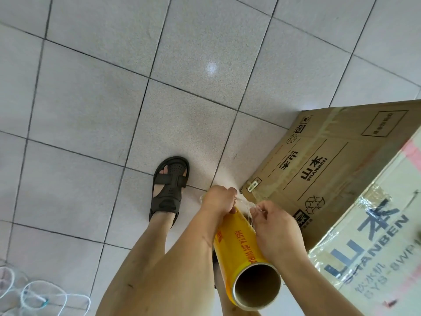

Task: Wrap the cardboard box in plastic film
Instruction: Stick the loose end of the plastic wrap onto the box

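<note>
A tall brown cardboard box (337,160) printed "SHANBEN" stands on the tiled floor at the right, its top face (373,242) close to the camera. A yellow roll of plastic film (239,242) with a cardboard core points toward me, just left of the box. My left hand (218,199) grips the far end of the roll. My right hand (278,229) rests on the roll's side and pinches a bunched strand of clear film (248,205) that stretches between both hands near the box's lower corner.
A foot in a dark sandal (169,185) stands on the floor left of the roll. White cord (45,297) lies coiled at the bottom left. Pale grey floor tiles (136,76) fill the upper and left parts of the view.
</note>
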`<state>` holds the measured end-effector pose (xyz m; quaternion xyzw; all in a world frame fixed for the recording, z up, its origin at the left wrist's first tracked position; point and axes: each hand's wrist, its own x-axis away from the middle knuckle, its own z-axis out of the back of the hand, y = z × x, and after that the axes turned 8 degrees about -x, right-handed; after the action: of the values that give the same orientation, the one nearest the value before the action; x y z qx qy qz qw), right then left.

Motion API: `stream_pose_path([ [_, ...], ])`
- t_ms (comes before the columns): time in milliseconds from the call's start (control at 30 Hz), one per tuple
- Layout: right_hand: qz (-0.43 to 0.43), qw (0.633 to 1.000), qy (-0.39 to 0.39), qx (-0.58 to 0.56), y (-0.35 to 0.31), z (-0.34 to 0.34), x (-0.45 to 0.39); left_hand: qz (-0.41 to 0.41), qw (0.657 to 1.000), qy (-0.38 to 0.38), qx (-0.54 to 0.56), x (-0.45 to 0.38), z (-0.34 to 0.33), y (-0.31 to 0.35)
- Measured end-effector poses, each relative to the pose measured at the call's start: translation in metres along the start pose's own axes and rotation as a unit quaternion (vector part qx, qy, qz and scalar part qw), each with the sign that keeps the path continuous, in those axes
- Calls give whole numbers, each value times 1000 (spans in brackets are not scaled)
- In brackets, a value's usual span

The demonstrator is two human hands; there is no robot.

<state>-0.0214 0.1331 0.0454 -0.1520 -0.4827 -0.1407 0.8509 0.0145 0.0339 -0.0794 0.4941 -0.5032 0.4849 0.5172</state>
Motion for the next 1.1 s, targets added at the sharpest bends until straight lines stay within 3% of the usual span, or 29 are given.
stream_pose_path([
  [100, 12, 999, 43, -13, 3, -2, 1, -1, 1000, 21, -13, 0, -1, 2],
  [300, 30, 998, 55, -29, 6, -8, 8, 46, 974, 10, -220, -20, -1, 4],
  [400, 37, 997, 66, -33, 9, -7, 7, 29, 962, 18, -271, -28, 1, 3],
  [600, 72, 994, 70, -36, 8, 1, 0, 88, 979, 32, -183, -28, 7, -17],
  [833, 151, 987, 42, -17, 8, -3, -5, 63, 993, -50, -90, -17, 3, -8],
  [967, 170, 983, 57, -22, 13, -5, -2, 132, 983, -92, -93, -15, 2, -4],
  [1100, 148, 983, 111, 9, 17, -1, -6, 23, 1000, -12, 4, -29, -13, -5],
])
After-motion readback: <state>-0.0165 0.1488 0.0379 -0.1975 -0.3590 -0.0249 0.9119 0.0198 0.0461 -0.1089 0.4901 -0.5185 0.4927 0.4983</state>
